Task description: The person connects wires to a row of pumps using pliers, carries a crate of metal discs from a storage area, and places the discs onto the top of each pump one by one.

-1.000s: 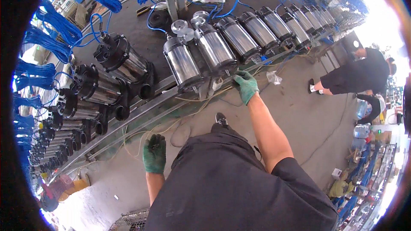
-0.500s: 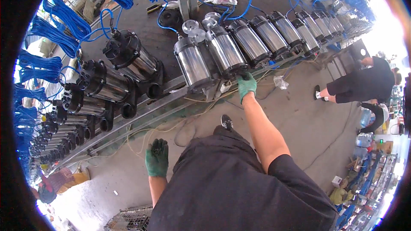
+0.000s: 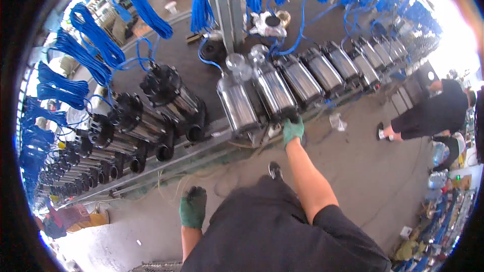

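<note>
Right hand (image 3: pixel 293 131): green-gloved, arm reaching forward, fingers up against the lower end of the second steel cylinder (image 3: pixel 275 93); the fingertips are hidden by its dark end cap, so I cannot tell how tightly they close.
Left hand (image 3: pixel 193 207): green glove with blackened fingers, raised over the floor (image 3: pixel 252 158) beside the body, well apart from the cylinders; the fingers point upward, and blur makes it impossible to tell if anything lies in it.
Second steel cylinder: tilted at the near edge of the worktop (image 3: pixel 204 80), its black lower end toward the person, just right of the first steel cylinder (image 3: pixel 237 106).
Other cylinders: a row of similar shiny ones with dark ends runs off to the right along the same edge.
Round pieces: two shiny discs (image 3: pixel 236 62) sit by the upper ends of the first two cylinders.
Pumps: to the left, a row of steel bodies with black tops and black outlets, the nearest pump (image 3: pixel 174 93) beside the first cylinder with a gap between.
Blue cables: coiled bundles (image 3: pixel 143 5) hang above both rows.
Post: a grey metal upright (image 3: pixel 229 15) stands behind the first cylinders; a white plastic bag (image 3: pixel 259 26) lies to its right.
Floor: a crumpled clear bag (image 3: pixel 338 122) lies right of the right hand.
Co-worker: a person in black (image 3: pixel 431 108) stands farther right.
</note>
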